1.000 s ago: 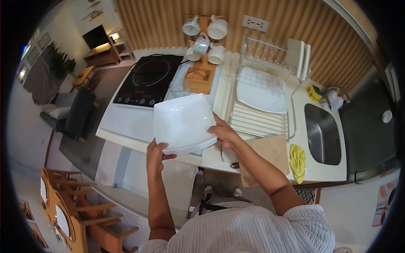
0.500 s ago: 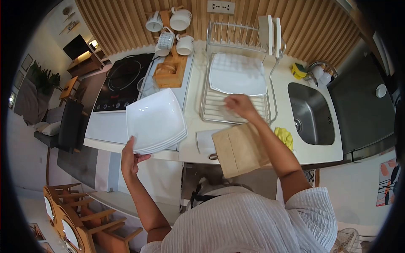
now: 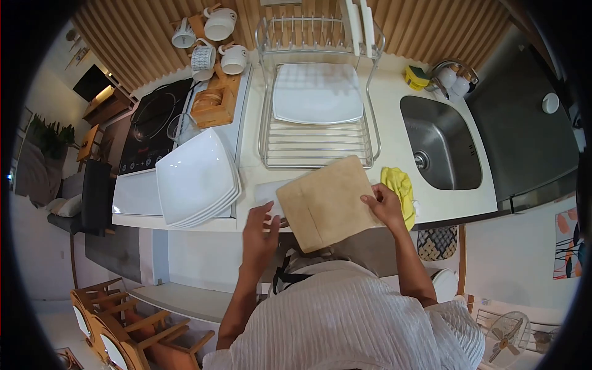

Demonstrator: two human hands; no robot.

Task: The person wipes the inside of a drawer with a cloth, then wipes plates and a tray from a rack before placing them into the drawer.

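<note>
A flat, creased brown square [image 3: 327, 203], paper- or cloth-like, lies slanted over the counter's front edge. My right hand [image 3: 388, 208] pinches its right edge, thumb on top. Close to its left side is my left hand [image 3: 258, 237], holding nothing, fingers apart and slightly curled. A stack of white square plates [image 3: 197, 176] rests farther left on the counter, apart from both hands. Partly covered by the brown square is something pale and flat [image 3: 266, 192]. A crumpled yellow cloth [image 3: 399, 190] sits just beyond my right hand.
Behind the brown square stands a wire dish rack [image 3: 317, 145] bearing a large white plate [image 3: 317, 92]. The sink [image 3: 441, 145] is at the right. At the left are an induction cooktop [image 3: 154, 126], a glass [image 3: 182, 129] and a wooden stand [image 3: 213, 111] with hanging mugs.
My left hand has let go of the plate stack and moved right. My right hand has come down from the rack to the brown square's edge, and the square has turned.
</note>
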